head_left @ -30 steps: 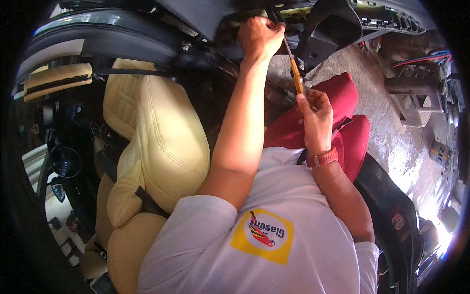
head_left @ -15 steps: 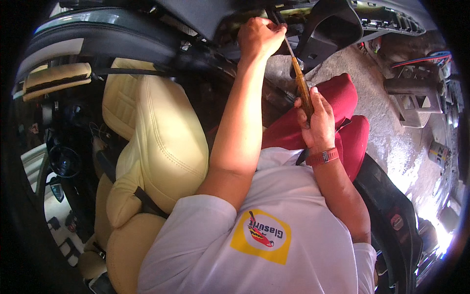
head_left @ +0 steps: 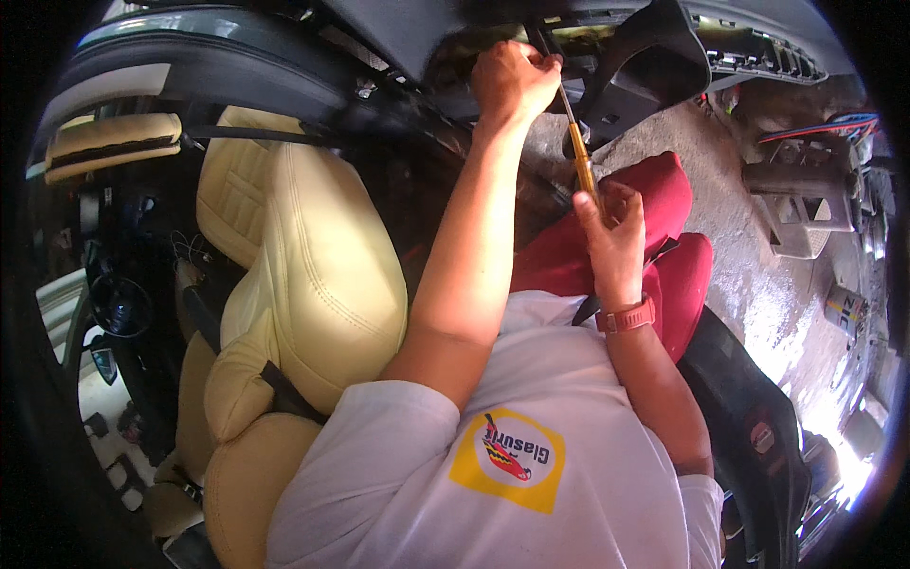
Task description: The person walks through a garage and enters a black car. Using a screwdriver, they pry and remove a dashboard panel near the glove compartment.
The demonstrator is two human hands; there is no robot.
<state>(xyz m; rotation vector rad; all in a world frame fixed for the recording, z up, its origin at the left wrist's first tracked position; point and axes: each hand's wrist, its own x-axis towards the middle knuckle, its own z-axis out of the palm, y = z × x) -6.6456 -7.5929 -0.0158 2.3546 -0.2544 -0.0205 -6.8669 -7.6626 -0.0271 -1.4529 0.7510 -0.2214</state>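
Observation:
A screwdriver [head_left: 582, 161] with a translucent amber handle and a long metal shaft slants up and left, toward a dark trim part under the dashboard. Closed round the butt of its handle is my right hand [head_left: 616, 232], the thumb on the left side and the fingers curled at the right. My left hand [head_left: 515, 83] reaches farther out, thumb and fingertips pinched together beside the shaft's far end. What lies in that pinch is hidden, and so is the screwdriver's tip. Just right of the shaft hangs a curved black plastic trim panel [head_left: 654, 62].
Cream car seats [head_left: 322, 247] stand at my left, with a cream padded piece [head_left: 112, 147] beyond. A black sill or door part [head_left: 749, 427] lies at lower right. On the concrete floor [head_left: 749, 247] stand a grey plastic stool or crate [head_left: 801, 218] and a can [head_left: 844, 308].
My right hand has turned on the screwdriver's handle, its thumb now on the left side and the fingers drawn back. My left hand keeps its pinch. The whole view has shifted slightly.

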